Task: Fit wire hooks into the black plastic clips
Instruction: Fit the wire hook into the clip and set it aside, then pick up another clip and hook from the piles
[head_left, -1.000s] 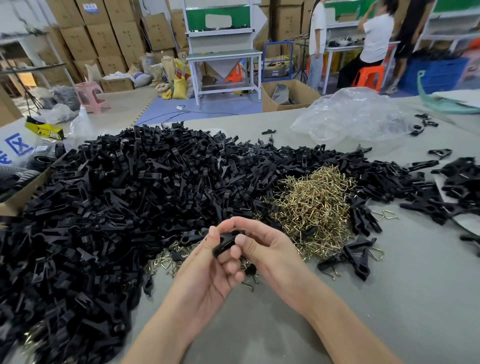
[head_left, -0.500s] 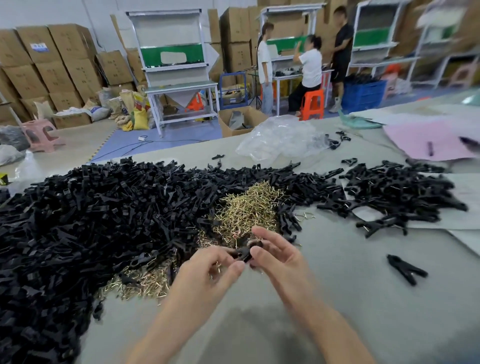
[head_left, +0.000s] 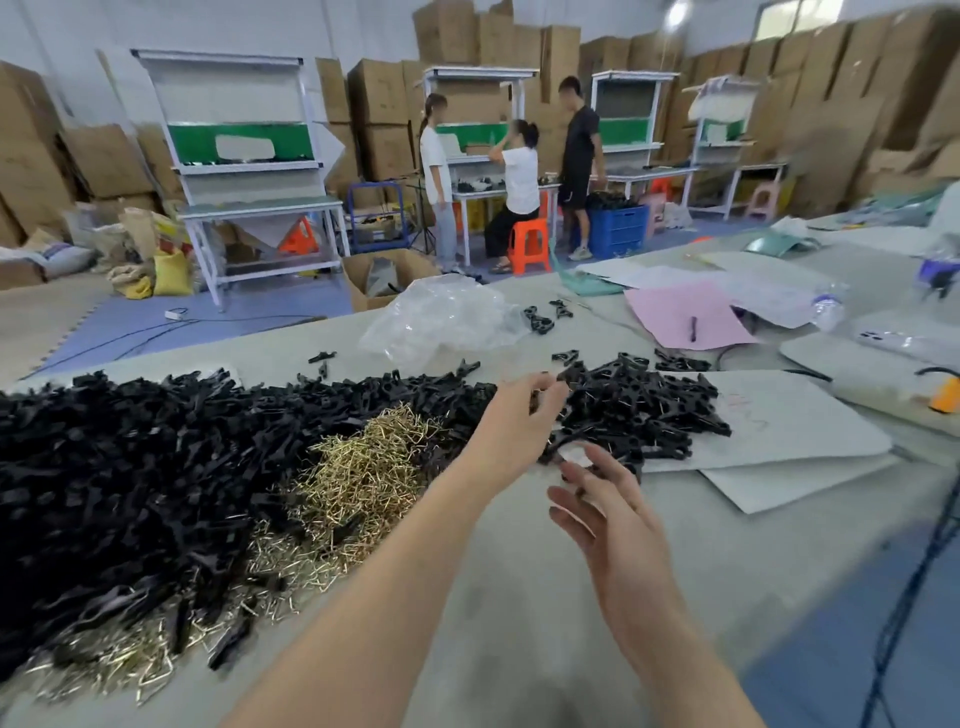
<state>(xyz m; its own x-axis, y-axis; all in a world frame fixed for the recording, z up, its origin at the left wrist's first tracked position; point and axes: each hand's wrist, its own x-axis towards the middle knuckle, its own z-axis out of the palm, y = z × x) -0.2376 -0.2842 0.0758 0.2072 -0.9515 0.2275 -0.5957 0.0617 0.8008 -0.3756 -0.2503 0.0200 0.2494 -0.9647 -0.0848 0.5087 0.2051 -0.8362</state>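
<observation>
Left of the fingers (head_left: 597, 470): clips (head_left: 130, 483), matt black plastic; wire hooks (head_left: 363, 467), shiny brass-coloured metal. Beyond fingers: bag (head_left: 441, 317), clear glossy crinkled film; pink sheet (head_left: 670, 306), matt paper. Desk (head_left: 519, 597): grey, matt.

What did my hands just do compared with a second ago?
The left hand reached forward to the smaller clip pile; whether it still holds anything is unclear. The right hand let go and is open. The big clip heap and wire hooks lie as before.
</observation>
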